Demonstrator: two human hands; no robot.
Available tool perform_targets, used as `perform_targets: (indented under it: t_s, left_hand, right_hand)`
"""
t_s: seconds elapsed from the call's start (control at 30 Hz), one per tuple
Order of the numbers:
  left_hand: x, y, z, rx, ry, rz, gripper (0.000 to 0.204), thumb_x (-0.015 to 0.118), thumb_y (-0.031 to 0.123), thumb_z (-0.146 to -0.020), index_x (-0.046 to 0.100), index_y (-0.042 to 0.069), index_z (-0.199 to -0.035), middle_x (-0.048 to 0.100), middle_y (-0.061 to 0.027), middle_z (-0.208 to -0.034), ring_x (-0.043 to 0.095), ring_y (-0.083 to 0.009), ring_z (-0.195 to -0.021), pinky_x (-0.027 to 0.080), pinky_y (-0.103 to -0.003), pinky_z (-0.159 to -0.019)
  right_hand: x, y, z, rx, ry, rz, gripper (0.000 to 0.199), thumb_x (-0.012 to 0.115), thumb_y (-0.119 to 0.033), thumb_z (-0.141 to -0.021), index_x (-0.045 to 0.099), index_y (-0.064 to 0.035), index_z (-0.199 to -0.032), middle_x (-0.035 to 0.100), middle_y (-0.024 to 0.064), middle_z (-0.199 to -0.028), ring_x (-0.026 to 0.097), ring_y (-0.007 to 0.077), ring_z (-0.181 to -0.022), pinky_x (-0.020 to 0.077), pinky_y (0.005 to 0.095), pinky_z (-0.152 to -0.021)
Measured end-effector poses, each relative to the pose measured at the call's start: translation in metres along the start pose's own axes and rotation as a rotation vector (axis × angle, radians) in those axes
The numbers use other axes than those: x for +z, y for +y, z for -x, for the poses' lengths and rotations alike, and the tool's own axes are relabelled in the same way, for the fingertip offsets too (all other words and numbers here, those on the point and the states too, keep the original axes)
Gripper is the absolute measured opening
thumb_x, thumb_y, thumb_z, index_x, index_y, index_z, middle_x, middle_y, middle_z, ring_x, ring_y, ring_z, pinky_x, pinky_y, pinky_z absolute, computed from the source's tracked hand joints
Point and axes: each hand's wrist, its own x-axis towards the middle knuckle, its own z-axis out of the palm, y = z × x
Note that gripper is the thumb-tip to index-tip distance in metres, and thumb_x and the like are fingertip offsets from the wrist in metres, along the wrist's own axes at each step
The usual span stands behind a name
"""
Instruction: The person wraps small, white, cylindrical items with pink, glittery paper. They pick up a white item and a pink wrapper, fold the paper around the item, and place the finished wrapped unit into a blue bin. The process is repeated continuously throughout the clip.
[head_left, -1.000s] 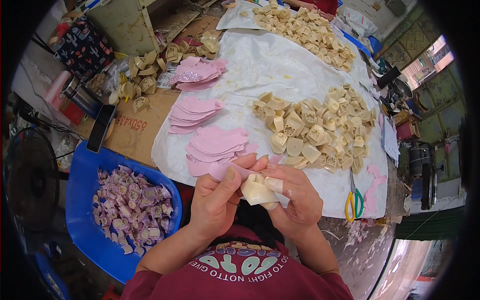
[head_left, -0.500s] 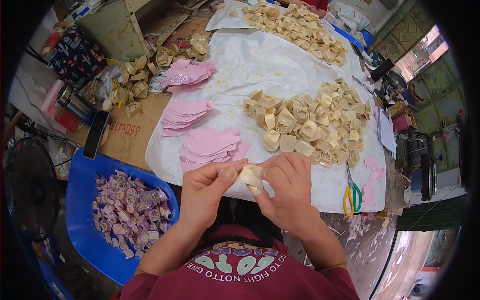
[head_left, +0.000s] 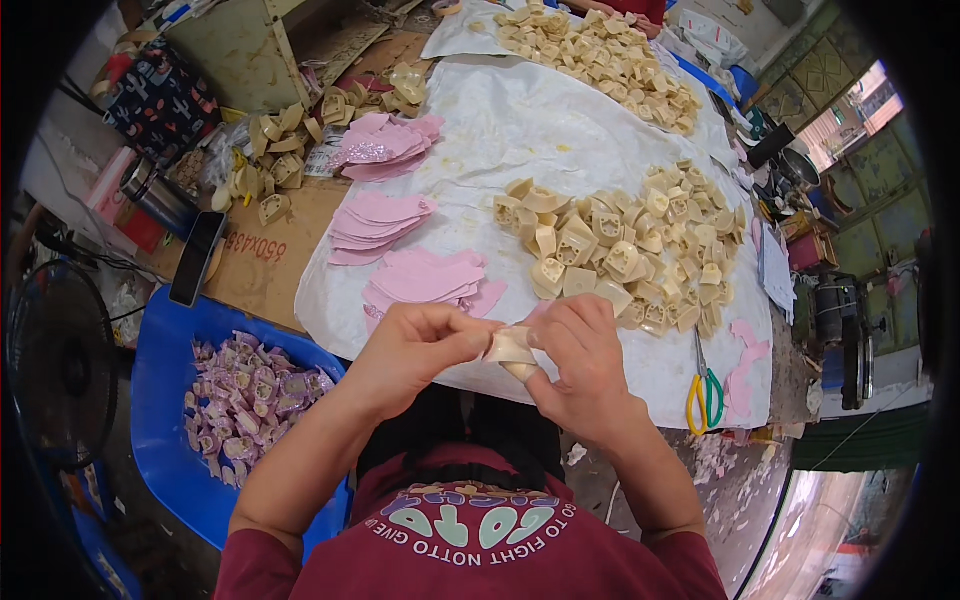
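In front of my body, at the table's near edge, both hands hold one cream plastic shoe heel (head_left: 514, 350). A smooth pale layer lies across it; I cannot tell whether that is a covering or its own surface. My left hand (head_left: 425, 350) pinches its left edge between thumb and fingertips. My right hand (head_left: 578, 360) grips the other side, thumb underneath and fingers curled over the top. Just beyond my hands lie stacked pink cut pieces (head_left: 425, 278), with another pink stack (head_left: 380, 228) and a glittery one (head_left: 385, 145) farther off. A heap of cream heels (head_left: 620, 245) spreads to the right.
A blue tub (head_left: 160, 430) of pink glitter-covered heels stands at lower left. Scissors (head_left: 704, 390) with yellow and green handles lie at the right front. A phone (head_left: 198, 258) and steel flask (head_left: 158, 195) are at left. A co-worker's red sleeve (head_left: 645, 10) shows behind the far heap (head_left: 600, 60).
The heel has tilted, turned and moved slightly right between my hands. My left hand has moved right and a little up, with its fingertips closer to the piece. My view has shifted slightly.
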Motion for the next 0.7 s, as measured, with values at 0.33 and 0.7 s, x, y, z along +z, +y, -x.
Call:
perform_targets:
  t_s: [0.33,0.7]
  left_hand:
    - [-0.010,0.019,-0.024,-0.015,-0.282,-0.293,0.007,0.065,0.002,-0.087,0.063,0.000,-0.093,0.065,-0.0041,-0.091,0.059,-0.0072,-0.081,0.048,-0.022,-0.072]
    - [-0.001,-0.005,-0.016,0.302,-0.219,-0.022,0.016,0.061,0.005,-0.089,0.067,-0.001,-0.103,0.064,-0.0072,-0.099,0.060,-0.0141,-0.086,0.048,-0.028,-0.075]
  right_hand:
    - [0.014,-0.007,0.004,0.141,0.051,-0.202,0.022,0.067,-0.002,-0.062,0.057,-0.0054,-0.082,0.054,0.0080,-0.077,0.052,0.0273,-0.079,0.0386,0.0389,-0.073]
    - [0.007,-0.012,0.007,0.675,0.113,-0.883,0.017,0.074,-0.011,-0.076,0.063,-0.0010,-0.084,0.064,0.0012,-0.081,0.055,0.0061,-0.076,0.0456,0.0235,-0.069]
